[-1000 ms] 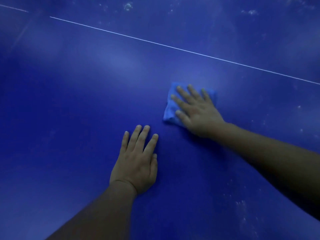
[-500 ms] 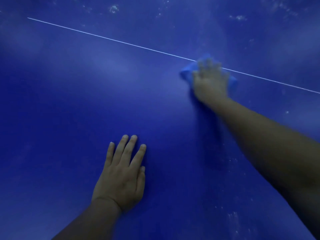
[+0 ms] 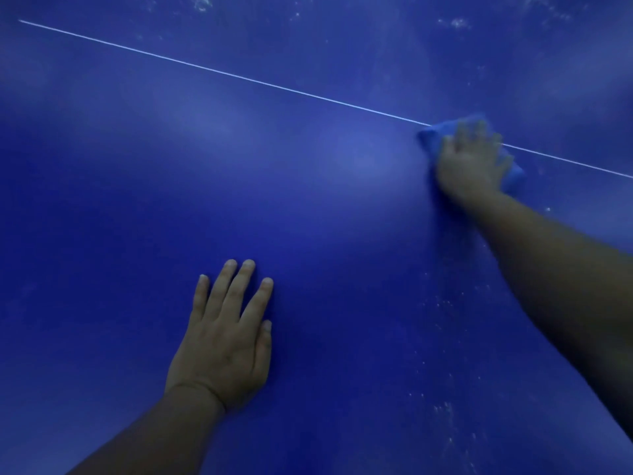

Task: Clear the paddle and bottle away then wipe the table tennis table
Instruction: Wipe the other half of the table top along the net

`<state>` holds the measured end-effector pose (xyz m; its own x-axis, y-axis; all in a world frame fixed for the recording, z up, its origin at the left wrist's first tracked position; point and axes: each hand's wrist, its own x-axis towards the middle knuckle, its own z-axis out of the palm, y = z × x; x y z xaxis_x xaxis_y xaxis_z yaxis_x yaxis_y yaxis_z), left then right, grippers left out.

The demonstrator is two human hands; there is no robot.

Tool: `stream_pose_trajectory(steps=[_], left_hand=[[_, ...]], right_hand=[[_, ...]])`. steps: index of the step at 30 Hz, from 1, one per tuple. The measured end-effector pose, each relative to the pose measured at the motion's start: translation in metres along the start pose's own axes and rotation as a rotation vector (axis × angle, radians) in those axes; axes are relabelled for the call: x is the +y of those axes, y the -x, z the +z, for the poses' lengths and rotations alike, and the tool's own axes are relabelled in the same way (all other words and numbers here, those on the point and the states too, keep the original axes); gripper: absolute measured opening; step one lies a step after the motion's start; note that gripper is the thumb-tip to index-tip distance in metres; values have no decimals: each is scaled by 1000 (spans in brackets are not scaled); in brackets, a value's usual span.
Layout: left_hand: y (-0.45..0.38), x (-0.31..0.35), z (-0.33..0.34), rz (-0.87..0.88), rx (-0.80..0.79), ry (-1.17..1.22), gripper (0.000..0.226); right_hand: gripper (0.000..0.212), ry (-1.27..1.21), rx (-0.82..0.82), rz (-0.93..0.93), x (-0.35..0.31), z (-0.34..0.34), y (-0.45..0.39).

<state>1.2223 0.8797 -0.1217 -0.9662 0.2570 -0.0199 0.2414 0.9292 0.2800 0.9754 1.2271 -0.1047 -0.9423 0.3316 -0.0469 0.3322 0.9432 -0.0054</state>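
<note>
Both hands down; right hand (image 3: 471, 166), cloth (image 3: 513, 174) shifted right.

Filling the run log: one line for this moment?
phase: wiping | right hand: presses cloth on white line | left hand: flat on table

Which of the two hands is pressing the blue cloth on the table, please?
The right hand, stretched out onto the cloth at the white line; the left hand lies flat on bare table.
</note>
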Motion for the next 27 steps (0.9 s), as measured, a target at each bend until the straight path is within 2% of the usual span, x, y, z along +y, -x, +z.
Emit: stream_pose_trajectory(steps=[1, 2, 3, 7, 8, 9, 10, 13, 14, 15, 17, 19, 21, 22, 24, 25, 26, 27], left_hand=[[0, 0, 0, -2, -2, 5, 57], [-1, 0, 0, -4, -3, 10, 57], [-1, 0, -1, -2, -6, 14, 57], [1, -1, -2, -5, -14, 19, 56], [1, -2, -2, -5, -15, 18, 57], [2, -3, -2, -6, -18, 18, 57], [2, -3, -2, -11, -23, 17, 57], [2, -3, -3, -25, -39, 15, 58], [2, -2, -3, -27, -43, 18, 59], [2, -2, -3, -28, -47, 22, 59], [3, -3, -3, -28, -50, 20, 60], [3, -3, -4, -30, -67, 15, 62], [2, -2, -5, -34, -71, 12, 63], [2, -1, -6, -35, -71, 11, 64], [3, -1, -6, -40, -69, 6, 66], [4, -2, -6, -46, -65, 8, 67], [3, -3, -7, -49, -61, 21, 67], [2, -4, -8, -53, -59, 48, 67]], right_hand=[[58, -108, -18, 171, 13, -6, -6], [59, -149, -24, 202, 11, -7, 0], [59, -97, -16, 106, 2, -2, 17], [59, 29, -38, -796, -16, 30, 134], [59, 66, -69, -922, -10, 31, 143], [61, 74, -85, -954, -2, 26, 130], [63, 72, -57, -868, 3, 20, 107], [65, 27, -54, -411, 15, 6, 35], [62, -5, -69, -339, 14, 5, 31], [60, -13, -63, -336, 11, 6, 42], [63, 6, -39, -457, 12, 13, 99], [63, 10, -51, -678, 27, 18, 188], [58, 23, -99, -1002, 51, 31, 283], [57, 41, -120, -1134, 62, 33, 308], [55, 73, -156, -1277, 66, 27, 293], [55, 86, -98, -1241, 58, 24, 271], [58, 66, -45, -1095, 47, 20, 245], [61, 30, -51, -857, 36, 14, 221]])
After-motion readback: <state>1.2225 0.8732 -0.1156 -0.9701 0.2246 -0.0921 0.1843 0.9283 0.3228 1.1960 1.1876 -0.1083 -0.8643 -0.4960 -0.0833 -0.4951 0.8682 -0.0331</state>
